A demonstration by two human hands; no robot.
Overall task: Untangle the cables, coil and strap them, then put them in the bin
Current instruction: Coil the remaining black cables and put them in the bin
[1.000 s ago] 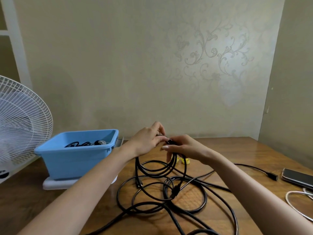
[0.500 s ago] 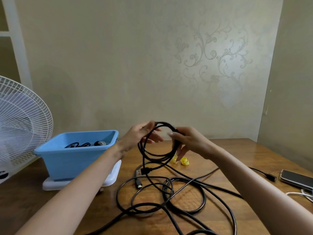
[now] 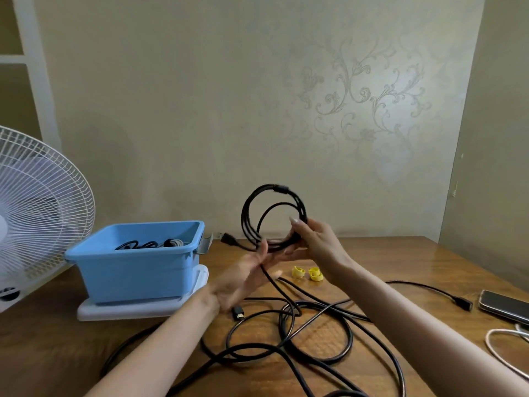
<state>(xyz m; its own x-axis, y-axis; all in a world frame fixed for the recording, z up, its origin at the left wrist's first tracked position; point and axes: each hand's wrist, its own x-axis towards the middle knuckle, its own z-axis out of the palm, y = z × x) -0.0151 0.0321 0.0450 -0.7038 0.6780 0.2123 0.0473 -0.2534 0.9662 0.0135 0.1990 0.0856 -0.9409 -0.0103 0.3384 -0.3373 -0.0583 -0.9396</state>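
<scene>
Over wooden table (image 3: pixel 400 262), mid-coiling — grips coil (image 3: pixel 244 216) upright in right hand (image 3: pixel 317 245), guides loose cable tail (image 3: pixel 272 282) across open left hand (image 3: pixel 243 279); next likely calls for last loops, yellow strap (image 3: pixel 298 272), then blue bin (image 3: pixel 137 276).

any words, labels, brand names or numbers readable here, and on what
No text here can be read.
The fan has a dark marking on its base at the lower left, too blurred to read.
The blue bin, phone, yellow straps and cable coil show no print.
</scene>
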